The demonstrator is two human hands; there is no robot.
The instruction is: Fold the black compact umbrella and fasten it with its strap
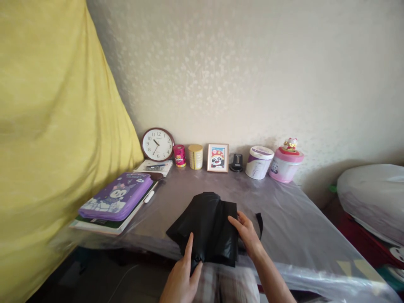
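Note:
A black folding umbrella [203, 227], closed with its folds loose, is tilted over the front edge of the table. My left hand [181, 277] grips its narrow near end, the index finger stretched along the fabric. At the right side, my right hand [248, 233] pinches the edge of a fabric panel between thumb and fingers. A short black strap [259, 225] sticks up just beyond my right wrist. My hand hides most of the umbrella's near end.
A purple cartoon case [118, 195] lies on books at left. Along the wall stand a clock [158, 144], a pink can [179, 156], a yellow tin [195, 157], a framed panda picture [217, 158], a black stapler-like object [236, 162], a white tub [259, 163] and a pink tub [285, 165].

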